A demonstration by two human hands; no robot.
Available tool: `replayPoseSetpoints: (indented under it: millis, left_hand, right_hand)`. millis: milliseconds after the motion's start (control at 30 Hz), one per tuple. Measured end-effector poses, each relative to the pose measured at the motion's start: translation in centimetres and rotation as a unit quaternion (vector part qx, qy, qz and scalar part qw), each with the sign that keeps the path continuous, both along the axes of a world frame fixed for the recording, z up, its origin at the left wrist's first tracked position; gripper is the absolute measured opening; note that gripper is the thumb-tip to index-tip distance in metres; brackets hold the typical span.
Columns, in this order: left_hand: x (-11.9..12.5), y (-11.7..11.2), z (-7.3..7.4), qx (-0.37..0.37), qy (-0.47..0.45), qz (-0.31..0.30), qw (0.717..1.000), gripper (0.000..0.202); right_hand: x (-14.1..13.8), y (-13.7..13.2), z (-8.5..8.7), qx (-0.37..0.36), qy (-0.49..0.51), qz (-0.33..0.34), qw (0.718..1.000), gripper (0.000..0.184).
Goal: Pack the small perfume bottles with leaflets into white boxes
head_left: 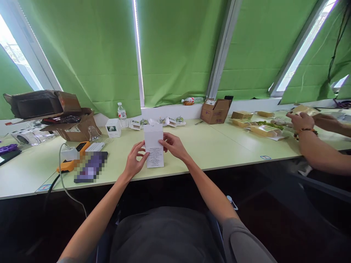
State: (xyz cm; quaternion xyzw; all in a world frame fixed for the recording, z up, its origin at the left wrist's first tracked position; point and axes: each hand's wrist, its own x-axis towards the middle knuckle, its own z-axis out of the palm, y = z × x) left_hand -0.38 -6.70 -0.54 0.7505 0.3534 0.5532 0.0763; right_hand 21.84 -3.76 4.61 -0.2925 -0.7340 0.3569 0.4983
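Observation:
In front of me a white paper box [154, 157] stands near the table's front edge, its lower part printed with small dark text. Its plain upper part looks like a raised flap. My left hand [136, 160] holds the left side, thumb on the printed face. The upper right edge is pinched between the thumb and fingers of my right hand [174, 145]. The inside of the box is hidden from me. Just behind it lie several small white packages [175, 122] with green markings. Another white box [113, 128], bearing a dark picture, is farther left.
Left on the table [214, 148] are a phone [91, 167], an orange-and-black device [83, 147] with cables, and cardboard boxes [71, 131]. A water bottle [122, 115] stands behind. A brown carton [215, 112] is back right; beyond, a co-worker's hands [303, 120] work near yellowish packages [265, 130].

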Motion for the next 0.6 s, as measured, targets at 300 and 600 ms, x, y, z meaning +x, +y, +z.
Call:
replayPoseSetpoints:
  millis: [300, 600]
  left_hand:
    - [0.0, -0.05, -0.03, -0.001, 0.0, 0.012, 1.0, 0.045]
    - [0.0, -0.09, 0.09, -0.006, 0.01, 0.006, 1.0, 0.051]
  right_hand:
    - [-0.08, 0.25, -0.26, 0.009, 0.003, 0.003, 1.0, 0.048]
    - [-0.06, 0.06, -0.08, 0.007, 0.006, 0.005, 1.0, 0.06]
